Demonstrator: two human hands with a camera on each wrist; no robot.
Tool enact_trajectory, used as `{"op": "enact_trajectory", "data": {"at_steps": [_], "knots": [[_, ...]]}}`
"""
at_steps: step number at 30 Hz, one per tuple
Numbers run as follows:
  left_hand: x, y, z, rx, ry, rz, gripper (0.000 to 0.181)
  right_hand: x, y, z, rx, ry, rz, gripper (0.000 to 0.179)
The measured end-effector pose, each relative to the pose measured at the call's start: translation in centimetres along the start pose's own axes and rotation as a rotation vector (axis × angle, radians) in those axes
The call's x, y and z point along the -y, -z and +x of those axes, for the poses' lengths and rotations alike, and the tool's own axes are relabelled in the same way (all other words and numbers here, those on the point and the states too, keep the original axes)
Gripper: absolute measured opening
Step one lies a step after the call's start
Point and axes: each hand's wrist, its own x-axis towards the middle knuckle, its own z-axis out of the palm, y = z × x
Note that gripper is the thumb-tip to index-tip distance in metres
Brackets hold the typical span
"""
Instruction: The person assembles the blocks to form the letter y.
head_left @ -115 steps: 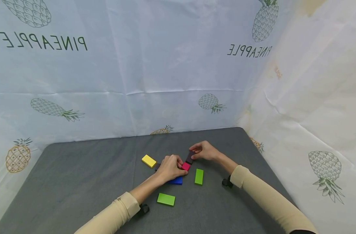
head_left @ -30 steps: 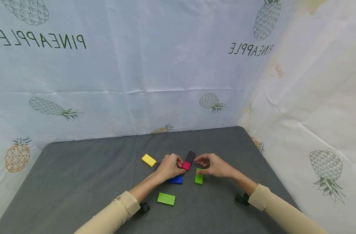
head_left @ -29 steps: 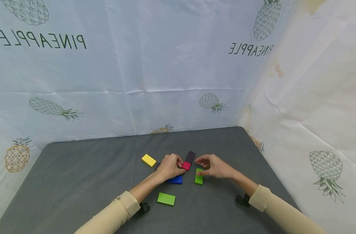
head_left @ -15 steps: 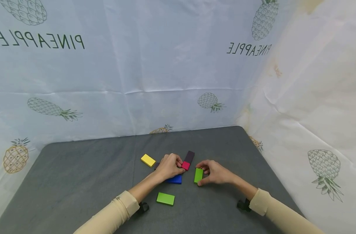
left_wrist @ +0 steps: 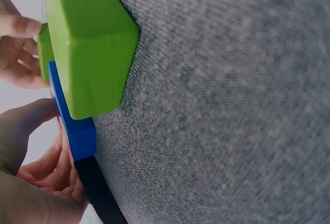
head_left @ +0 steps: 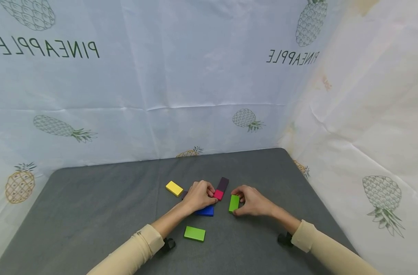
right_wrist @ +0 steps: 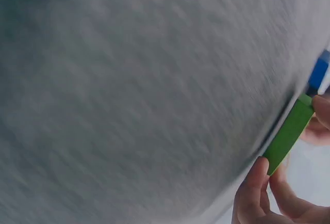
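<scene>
My left hand (head_left: 196, 198) pinches a small red block (head_left: 218, 195) between thumb and fingers. Touching the red block's far end is a dark block (head_left: 223, 184). Under the left wrist lies a blue block (head_left: 206, 211), partly covered by the hand. A second dark block (head_left: 184, 194) is mostly hidden behind that hand. With thumb and fingers at its two ends, my right hand (head_left: 252, 202) grips a green block (head_left: 234, 203), right of the red one. In the right wrist view this green block (right_wrist: 289, 133) has a dark shadow alongside it.
A yellow block (head_left: 174, 188) lies left of the left hand. Another green block (head_left: 194, 233) lies nearer the front and looms large in the left wrist view. Everything rests on a grey cloth-covered table (head_left: 92, 214), with pineapple-print curtains (head_left: 126, 76) behind and at the sides.
Earlier the right hand let go of the far dark block and came nearer. It then took hold of the green block, which has shifted slightly away. The left hand has stayed on the red block.
</scene>
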Motion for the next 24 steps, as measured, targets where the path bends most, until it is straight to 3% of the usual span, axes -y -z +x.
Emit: {"op": "enact_trajectory", "data": {"at_steps": [12,24], "knots": [[0.0,0.1,0.0,0.003,-0.006,-0.008,0.021,-0.2,4.3,4.2,-0.108,-0.037,0.03,0.063],[0.1,0.2,0.0,0.002,-0.009,-0.03,0.02,-1.6,4.7,8.0,-0.137,-0.106,-0.022,0.062]]}}
